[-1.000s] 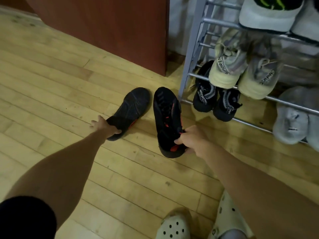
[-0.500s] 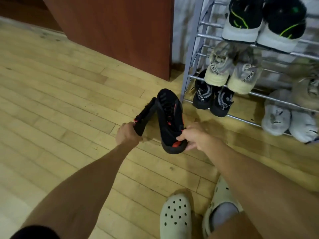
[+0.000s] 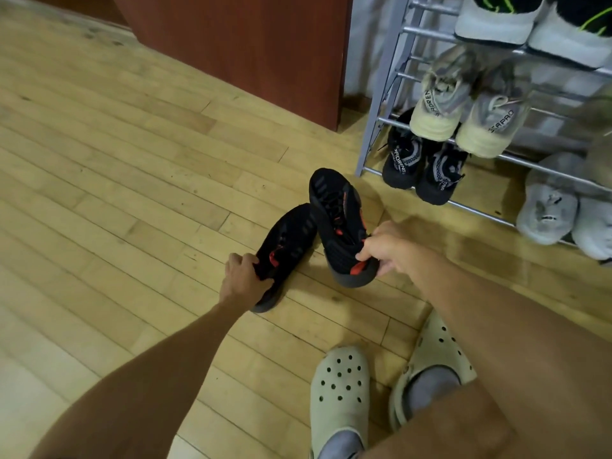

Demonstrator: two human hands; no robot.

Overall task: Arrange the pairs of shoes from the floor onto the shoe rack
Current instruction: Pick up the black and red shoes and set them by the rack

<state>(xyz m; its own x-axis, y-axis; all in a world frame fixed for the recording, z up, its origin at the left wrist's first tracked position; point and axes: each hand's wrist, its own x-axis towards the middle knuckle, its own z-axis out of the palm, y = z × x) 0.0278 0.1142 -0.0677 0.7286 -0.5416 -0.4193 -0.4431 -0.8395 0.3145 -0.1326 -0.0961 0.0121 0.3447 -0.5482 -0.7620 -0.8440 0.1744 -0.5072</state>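
Observation:
Two black shoes with red trim are side by side just in front of the rack's left corner. My left hand (image 3: 241,277) grips the heel of the left black shoe (image 3: 288,246), which now faces sole down. My right hand (image 3: 389,246) grips the heel of the right black shoe (image 3: 337,220), toe pointing away from me. Both shoes look held at or just above the wooden floor. The grey metal shoe rack (image 3: 381,104) stands at the upper right, a short way beyond the shoes.
The rack holds a black pair (image 3: 420,167) on the bottom rail, a beige-grey pair (image 3: 463,104) above it, grey shoes (image 3: 549,207) at the right and white-soled ones on top. A red-brown cabinet (image 3: 248,44) stands left of it. My feet in pale clogs (image 3: 341,392) are below.
My left hand picked up the left shoe, which lay sole up, and turned it upright next to the right shoe. My right hand kept its grip on the right shoe's heel.

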